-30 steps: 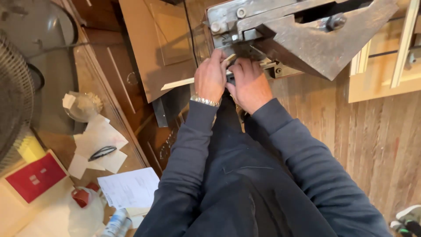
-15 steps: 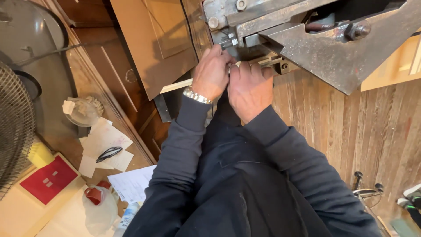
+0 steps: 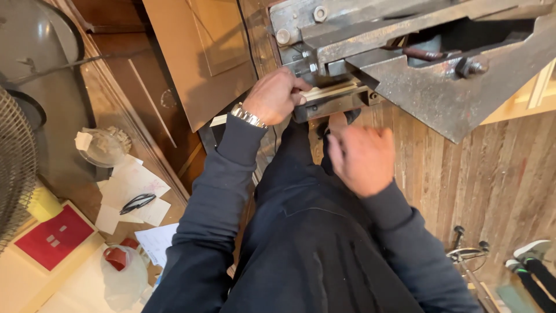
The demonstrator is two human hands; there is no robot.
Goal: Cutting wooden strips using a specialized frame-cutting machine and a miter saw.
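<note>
Nearest the camera, dark smooth trousers and two dark sleeves fill the lower middle. The right hand (image 3: 362, 157) hangs in the air just below the machine, blurred, fingers loosely curled and holding nothing. Beyond it, the left hand (image 3: 277, 95), with a metal-link wristwatch (image 3: 248, 115) at the cuff, is closed on the near end of a pale, flat wooden strip (image 3: 333, 91) that lies in the machine's clamp slot. The slot is a dark steel bracket (image 3: 333, 104) at the lower edge of the heavy machine (image 3: 417, 75), whose plates are grey, pitted and rust-flecked, angular in outline, with round bolt heads along the upper left corner.

To the left, a worn wooden bench (image 3: 87, 122) carries crumpled white paper sheets (image 3: 136, 182), black-framed glasses (image 3: 138, 202) on them, a clear glass bowl (image 3: 99, 148) with small scraps of paper inside, a red square booklet (image 3: 55, 236) near the left edge, and a translucent plastic jug (image 3: 123, 278) with a red cap at the near edge. A wire fan guard (image 3: 14, 168) crosses the left edge. Brown panelled cabinet doors (image 3: 200, 58) stand farther back, over rough plank flooring (image 3: 498, 174).
</note>
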